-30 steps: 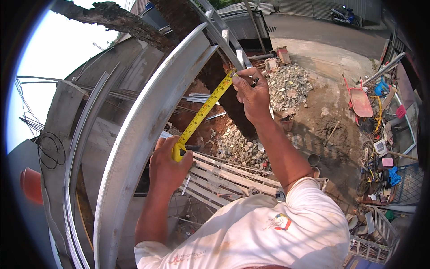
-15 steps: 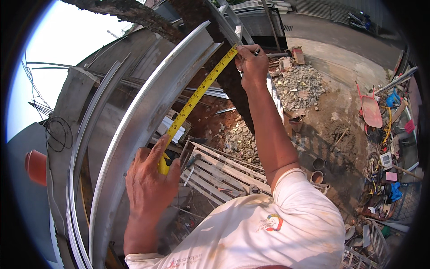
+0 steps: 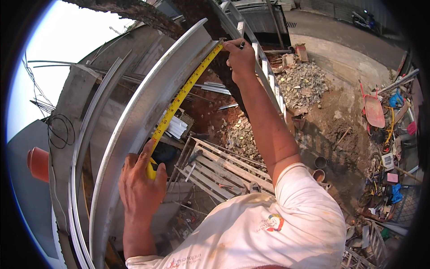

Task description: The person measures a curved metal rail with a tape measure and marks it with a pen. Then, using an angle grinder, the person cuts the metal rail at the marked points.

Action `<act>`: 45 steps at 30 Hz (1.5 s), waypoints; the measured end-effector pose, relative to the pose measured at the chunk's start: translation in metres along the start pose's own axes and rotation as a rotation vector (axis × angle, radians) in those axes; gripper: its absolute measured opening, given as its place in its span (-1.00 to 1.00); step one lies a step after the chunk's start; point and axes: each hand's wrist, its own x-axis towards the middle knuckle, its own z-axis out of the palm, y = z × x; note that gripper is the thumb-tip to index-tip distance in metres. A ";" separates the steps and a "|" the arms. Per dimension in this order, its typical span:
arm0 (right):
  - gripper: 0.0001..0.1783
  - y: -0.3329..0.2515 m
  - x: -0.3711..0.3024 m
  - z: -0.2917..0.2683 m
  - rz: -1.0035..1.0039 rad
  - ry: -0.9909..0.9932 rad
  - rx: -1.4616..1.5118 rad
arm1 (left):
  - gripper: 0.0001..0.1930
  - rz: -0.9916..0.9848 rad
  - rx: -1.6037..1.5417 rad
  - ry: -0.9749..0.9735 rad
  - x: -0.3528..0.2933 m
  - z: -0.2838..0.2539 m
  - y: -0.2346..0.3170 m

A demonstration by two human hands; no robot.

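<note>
A long silvery metal beam (image 3: 134,121) runs from the lower left up to the top middle. A yellow tape measure (image 3: 179,101) is stretched along its right edge. My left hand (image 3: 141,186) grips the tape's yellow case against the beam low down. My right hand (image 3: 242,58) pins the tape's far end at the beam's upper end and also holds a dark pen between its fingers. My right arm in a white sleeve stretches up across the middle.
Far below lie a white slatted frame (image 3: 224,172), a rubble pile (image 3: 302,85), red earth and a red wheelbarrow (image 3: 374,110). A ladder-like metal rail (image 3: 268,76) passes behind my right arm. More thin metal rails (image 3: 85,148) curve at left beside a concrete wall and an orange pipe (image 3: 38,163).
The tape has been drawn out longer: my left hand slid down the beam with the case, while my right hand reached further up to the beam's end.
</note>
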 end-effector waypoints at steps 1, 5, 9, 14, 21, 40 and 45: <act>-0.88 0.001 0.003 0.000 -0.013 0.002 0.010 | -0.39 0.013 0.004 0.001 0.001 0.000 0.000; -0.89 0.003 0.010 -0.001 -0.044 0.006 0.020 | -0.38 0.038 0.005 -0.006 0.005 -0.003 0.001; -0.93 -0.002 0.000 -0.005 -0.067 0.038 -0.134 | -0.37 0.052 0.043 0.004 0.004 -0.007 -0.002; -0.61 -0.032 -0.026 -0.022 -0.268 -0.031 0.098 | -0.38 -0.009 0.039 -0.040 0.007 -0.009 0.001; -0.29 -0.047 -0.040 -0.008 -0.552 -0.519 -0.193 | -0.39 -0.042 0.084 -0.071 0.010 -0.008 0.000; -0.90 -0.028 -0.029 0.019 -0.485 -1.024 -0.370 | -0.38 -0.070 0.089 -0.139 0.014 -0.012 0.001; -0.91 -0.024 -0.032 0.019 -0.586 -0.983 -0.319 | -0.37 -0.062 0.085 -0.135 0.012 -0.010 -0.001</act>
